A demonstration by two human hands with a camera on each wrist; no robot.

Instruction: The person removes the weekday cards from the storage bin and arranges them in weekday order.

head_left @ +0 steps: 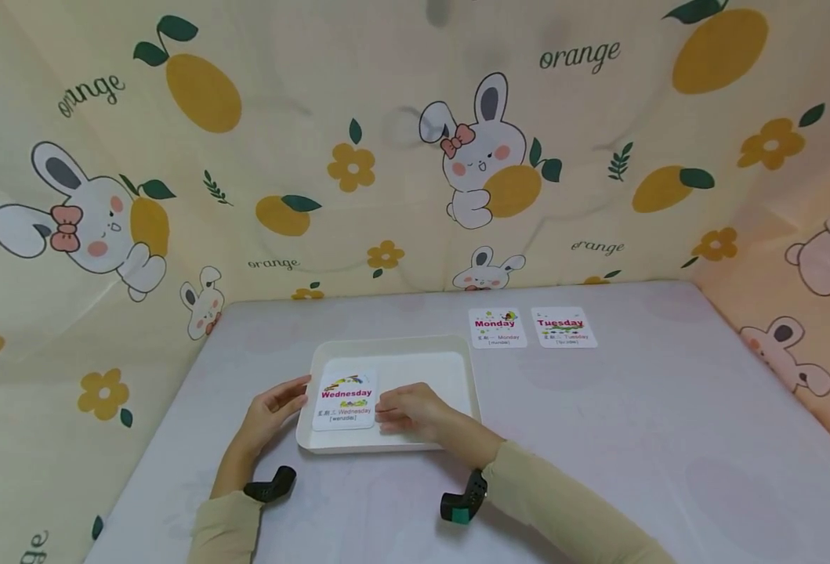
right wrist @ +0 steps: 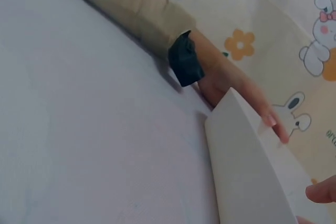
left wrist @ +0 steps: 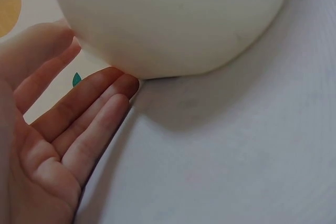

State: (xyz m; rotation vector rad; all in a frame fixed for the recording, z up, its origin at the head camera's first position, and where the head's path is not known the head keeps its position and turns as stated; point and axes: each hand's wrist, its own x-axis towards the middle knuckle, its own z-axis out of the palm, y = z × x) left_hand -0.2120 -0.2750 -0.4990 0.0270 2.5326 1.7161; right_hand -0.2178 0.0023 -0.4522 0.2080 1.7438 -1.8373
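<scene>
I see the left hand (head_left: pixel 268 415) resting loosely extended fingers against the white tray (head_left: pixel 422 372) at left. The right hand (head_left: pixel 418 411) meets the Wednesday card (head_left: pixel 346 401) in the tray's left half; I can't tell whether its fingers grasp it. Far right lie the Monday card (head_left: pixel 497 328) and Tuesday card (head_left: pixel 564 327).

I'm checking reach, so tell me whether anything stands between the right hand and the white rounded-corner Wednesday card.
Nothing visible does. Over the shallow white rectangular tray, the right hand is at the right edge of the white Wednesday card, with no object between them; touch itself is unclear.
</scene>
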